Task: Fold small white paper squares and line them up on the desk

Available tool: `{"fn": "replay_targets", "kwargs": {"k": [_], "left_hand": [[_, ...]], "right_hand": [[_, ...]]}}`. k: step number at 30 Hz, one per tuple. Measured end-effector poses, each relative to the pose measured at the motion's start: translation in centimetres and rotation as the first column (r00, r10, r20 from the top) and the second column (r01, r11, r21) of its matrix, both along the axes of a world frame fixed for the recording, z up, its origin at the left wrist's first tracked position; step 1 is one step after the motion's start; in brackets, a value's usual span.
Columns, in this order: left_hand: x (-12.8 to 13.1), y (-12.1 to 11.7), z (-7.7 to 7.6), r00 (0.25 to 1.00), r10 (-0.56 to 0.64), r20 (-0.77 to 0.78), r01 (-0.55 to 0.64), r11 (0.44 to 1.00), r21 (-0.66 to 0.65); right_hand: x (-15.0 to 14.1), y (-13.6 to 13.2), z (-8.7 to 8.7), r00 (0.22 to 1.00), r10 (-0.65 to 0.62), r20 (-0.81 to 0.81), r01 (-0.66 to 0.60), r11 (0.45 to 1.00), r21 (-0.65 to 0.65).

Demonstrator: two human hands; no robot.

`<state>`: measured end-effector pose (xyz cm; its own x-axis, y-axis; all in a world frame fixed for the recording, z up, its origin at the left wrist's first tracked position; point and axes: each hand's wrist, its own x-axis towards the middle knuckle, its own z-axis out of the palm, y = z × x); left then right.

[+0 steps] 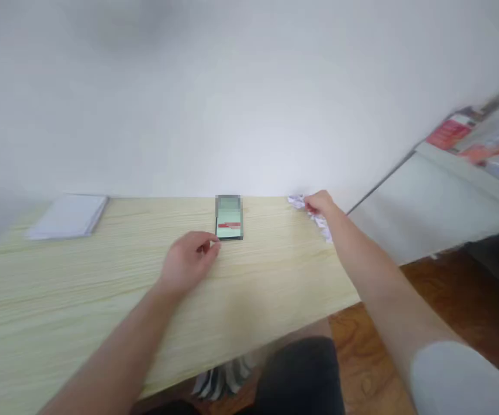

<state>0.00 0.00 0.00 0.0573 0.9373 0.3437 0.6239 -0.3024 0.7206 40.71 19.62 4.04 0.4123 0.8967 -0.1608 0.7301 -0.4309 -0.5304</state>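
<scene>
My right hand [320, 203] reaches to the back right of the wooden table [146, 276]. Its fingers are closed on a crumpled white paper [296, 200]. More crumpled paper [324, 227] shows below that hand, partly hidden by it; I cannot tell whether it is one piece or several. Near the middle rests my left hand [189, 259], loosely curved, with a gap between thumb and fingers and nothing visible in it. Its fingertips are close to the lower left corner of a phone [229, 225], which has a lit, partly pixelated screen.
At the back left lies a stack of white paper [70, 216]. A white wall [241, 104] rises behind the table. To the right, a white cabinet [439, 196] carries red and white printed items [450, 132], blurred. Below the front edge are my dark-clothed leg [301, 374] and a brown floor [362, 357].
</scene>
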Motion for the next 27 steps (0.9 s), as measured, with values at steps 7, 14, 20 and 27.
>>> {"fn": "replay_targets", "kwargs": {"k": [7,14,20,27], "left_hand": [[0.2,0.2,0.0,1.0,-0.013,-0.008,0.013,0.999,0.029],[0.3,-0.2,0.4,0.996,0.08,0.042,-0.083,0.993,0.08],[-2.1,0.0,1.7,0.959,0.25,-0.132,-0.239,0.967,0.093],[-15.5,1.1,4.5,0.776,0.555,-0.3,-0.57,0.821,0.045]], "right_hand": [[0.1,0.0,1.8,0.997,-0.033,0.07,0.03,0.998,0.052],[-7.2,-5.3,2.8,0.99,0.128,0.06,-0.141,0.944,0.3],[-16.5,-13.0,-2.7,0.936,0.342,-0.081,-0.287,0.877,0.384],[-17.7,-14.4,-4.5,0.968,0.25,-0.032,-0.206,0.857,0.472]]}}
